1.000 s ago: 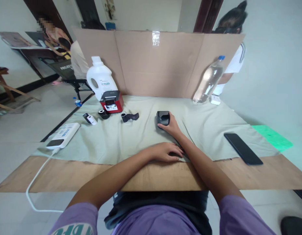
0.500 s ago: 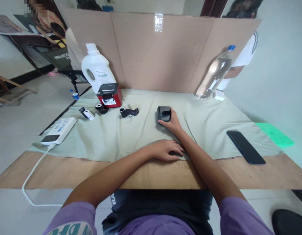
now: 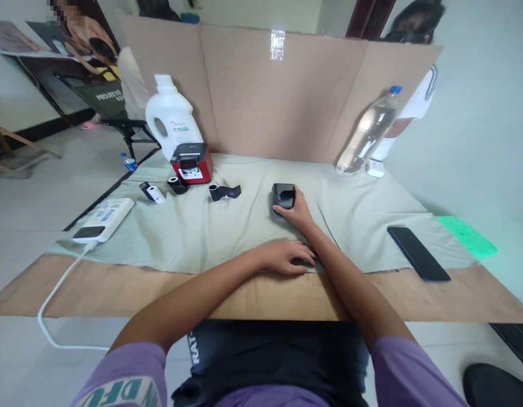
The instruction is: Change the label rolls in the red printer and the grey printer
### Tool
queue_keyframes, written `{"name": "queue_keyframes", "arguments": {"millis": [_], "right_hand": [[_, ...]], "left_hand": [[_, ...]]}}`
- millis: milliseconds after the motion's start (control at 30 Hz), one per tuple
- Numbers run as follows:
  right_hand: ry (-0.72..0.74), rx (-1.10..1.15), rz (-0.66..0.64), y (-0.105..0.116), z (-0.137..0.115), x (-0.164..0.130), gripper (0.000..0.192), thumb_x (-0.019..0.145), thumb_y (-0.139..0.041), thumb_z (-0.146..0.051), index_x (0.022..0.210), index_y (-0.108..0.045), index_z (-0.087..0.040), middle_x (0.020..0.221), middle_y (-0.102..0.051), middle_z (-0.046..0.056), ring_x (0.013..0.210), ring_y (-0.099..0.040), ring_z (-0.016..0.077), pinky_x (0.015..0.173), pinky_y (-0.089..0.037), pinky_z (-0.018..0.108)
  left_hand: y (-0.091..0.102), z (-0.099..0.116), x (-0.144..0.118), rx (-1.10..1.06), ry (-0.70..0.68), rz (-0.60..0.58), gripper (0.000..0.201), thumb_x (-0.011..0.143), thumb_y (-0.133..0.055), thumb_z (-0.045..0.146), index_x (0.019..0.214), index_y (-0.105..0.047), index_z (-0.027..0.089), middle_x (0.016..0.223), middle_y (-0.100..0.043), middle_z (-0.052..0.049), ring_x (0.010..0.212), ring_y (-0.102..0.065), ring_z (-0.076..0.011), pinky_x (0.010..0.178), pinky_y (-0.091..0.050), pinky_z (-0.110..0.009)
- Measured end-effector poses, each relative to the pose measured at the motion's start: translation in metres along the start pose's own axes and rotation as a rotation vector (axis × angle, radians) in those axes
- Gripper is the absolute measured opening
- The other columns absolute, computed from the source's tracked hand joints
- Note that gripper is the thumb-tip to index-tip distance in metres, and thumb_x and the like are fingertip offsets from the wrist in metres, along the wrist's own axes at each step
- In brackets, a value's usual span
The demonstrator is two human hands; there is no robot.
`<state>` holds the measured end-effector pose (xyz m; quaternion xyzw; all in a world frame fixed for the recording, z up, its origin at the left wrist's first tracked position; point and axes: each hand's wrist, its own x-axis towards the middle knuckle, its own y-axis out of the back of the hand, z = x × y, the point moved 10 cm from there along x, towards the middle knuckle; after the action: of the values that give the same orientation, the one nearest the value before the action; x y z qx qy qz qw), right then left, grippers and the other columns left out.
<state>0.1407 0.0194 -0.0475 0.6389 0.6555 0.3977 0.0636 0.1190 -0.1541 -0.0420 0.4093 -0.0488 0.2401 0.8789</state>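
your r hand (image 3: 299,209) grips the blk box (image 3: 283,195) by its right side, thumb on the near edge. box sits on the cloth (image 3: 244,226), abt mid-table. your l hand (image 3: 287,257) lies slack nr the cloth's front edge, fingers a bit bent, just beside your r forearm; can't tell if they touch.

left of the box: a blk roll (image 3: 214,193) w/ a loose strip, then the red unit (image 3: 197,168) in front of the jug (image 3: 174,121). a white roll (image 3: 156,195) is nr them; further left & nearer you, the white pwr bank (image 3: 104,220) w/ its cord (image 3: 53,299) hanging off the table (image 3: 138,288).

on your right: phone (image 3: 418,253), flat, screen dark. at the back, btl (image 3: 367,138) by the cardboard (image 3: 278,102).
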Motion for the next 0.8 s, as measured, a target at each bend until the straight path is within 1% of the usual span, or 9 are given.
{"name": "queue_keyframes", "arguments": {"millis": [133, 300, 400, 467, 533, 600, 633, 700, 800], "right_hand": [[0.003, 0.011, 0.017, 0.000, 0.001, 0.000, 0.112, 0.066, -0.080, -0.059, 0.153, -0.032, -0.008, 0.144, -0.049, 0.026, 0.136, -0.047, 0.0388, 0.116, -0.036, 0.054], [0.007, 0.019, 0.028, 0.001, 0.000, -0.001, 0.109, 0.065, -0.081, -0.057, 0.152, -0.035, -0.010, 0.143, -0.051, 0.025, 0.137, -0.047, 0.0396, 0.116, -0.036, 0.056], [0.004, 0.012, 0.025, 0.002, -0.001, -0.001, 0.106, 0.066, -0.080, -0.058, 0.150, -0.037, -0.010, 0.145, -0.050, 0.025, 0.137, -0.047, 0.0395, 0.116, -0.036, 0.055], [-0.001, -0.010, 0.028, 0.002, -0.002, -0.003, 0.109, 0.065, -0.080, -0.059, 0.151, -0.035, -0.008, 0.147, -0.049, 0.026, 0.139, -0.046, 0.0400, 0.116, -0.037, 0.054], [-0.010, -0.053, 0.028, 0.002, -0.003, -0.005, 0.112, 0.064, -0.080, -0.057, 0.152, -0.032, -0.007, 0.148, -0.047, 0.027, 0.139, -0.046, 0.0412, 0.114, -0.038, 0.054], [-0.030, -0.099, 0.026, 0.001, -0.004, -0.007, 0.112, 0.065, -0.079, -0.055, 0.154, -0.029, -0.007, 0.145, -0.050, 0.028, 0.134, -0.051, 0.0421, 0.111, -0.042, 0.054], [-0.045, -0.114, 0.028, 0.000, -0.004, -0.007, 0.113, 0.065, -0.079, -0.054, 0.154, -0.027, -0.007, 0.143, -0.053, 0.029, 0.131, -0.053, 0.0424, 0.108, -0.044, 0.055], [-0.073, -0.116, 0.040, 0.000, -0.004, -0.008, 0.116, 0.064, -0.079, -0.054, 0.154, -0.025, -0.007, 0.138, -0.056, 0.029, 0.127, -0.056, 0.0429, 0.104, -0.046, 0.054], [-0.076, -0.075, 0.060, 0.002, -0.008, -0.008, 0.113, 0.059, -0.082, -0.054, 0.150, -0.031, -0.010, 0.133, -0.060, 0.025, 0.124, -0.058, 0.0420, 0.101, -0.049, 0.053]], "left_hand": [[-0.001, 0.001, 0.000, 0.035, -0.029, -0.006, 0.031, 0.091, -0.061, 0.022, 0.120, -0.073, 0.023, 0.131, -0.070, -0.006, 0.128, -0.060, -0.0214, 0.120, -0.036, -0.034], [-0.001, 0.005, 0.000, 0.059, -0.036, 0.012, 0.031, 0.089, -0.062, 0.020, 0.118, -0.072, 0.024, 0.131, -0.070, -0.006, 0.128, -0.061, -0.0220, 0.115, -0.041, -0.033], [0.006, 0.006, -0.002, 0.120, -0.002, 0.075, 0.024, 0.089, -0.059, 0.021, 0.108, -0.074, 0.021, 0.121, -0.075, -0.007, 0.116, -0.067, -0.0213, 0.105, -0.047, -0.031], [0.026, -0.002, -0.006, 0.196, 0.103, 0.219, 0.018, 0.089, -0.058, 0.023, 0.097, -0.074, 0.020, 0.105, -0.078, -0.006, 0.099, -0.071, -0.0200, 0.094, -0.052, -0.029], [0.061, -0.015, -0.018, 0.265, 0.254, 0.468, 0.019, 0.091, -0.055, 0.026, 0.091, -0.073, 0.019, 0.092, -0.077, -0.005, 0.085, -0.070, -0.0184, 0.084, -0.053, -0.028], [0.098, -0.034, -0.039, 0.279, 0.415, 0.727, 0.021, 0.093, -0.052, 0.028, 0.092, -0.072, 0.019, 0.089, -0.076, -0.005, 0.080, -0.069, -0.0177, 0.080, -0.053, -0.028], [0.114, -0.046, -0.049, 0.266, 0.492, 0.822, 0.022, 0.094, -0.051, 0.027, 0.094, -0.072, 0.019, 0.091, -0.076, -0.005, 0.081, -0.069, -0.0176, 0.080, -0.054, -0.028], [0.135, -0.074, -0.063, 0.220, 0.639, 0.909, 0.024, 0.092, -0.053, 0.023, 0.105, -0.073, 0.018, 0.102, -0.077, -0.006, 0.087, -0.071, -0.0180, 0.085, -0.054, -0.028], [0.147, -0.118, -0.068, 0.163, 0.798, 0.847, 0.041, 0.089, -0.056, 0.016, 0.128, -0.069, 0.017, 0.122, -0.075, -0.008, 0.099, -0.071, -0.0197, 0.095, -0.053, -0.029]]}}
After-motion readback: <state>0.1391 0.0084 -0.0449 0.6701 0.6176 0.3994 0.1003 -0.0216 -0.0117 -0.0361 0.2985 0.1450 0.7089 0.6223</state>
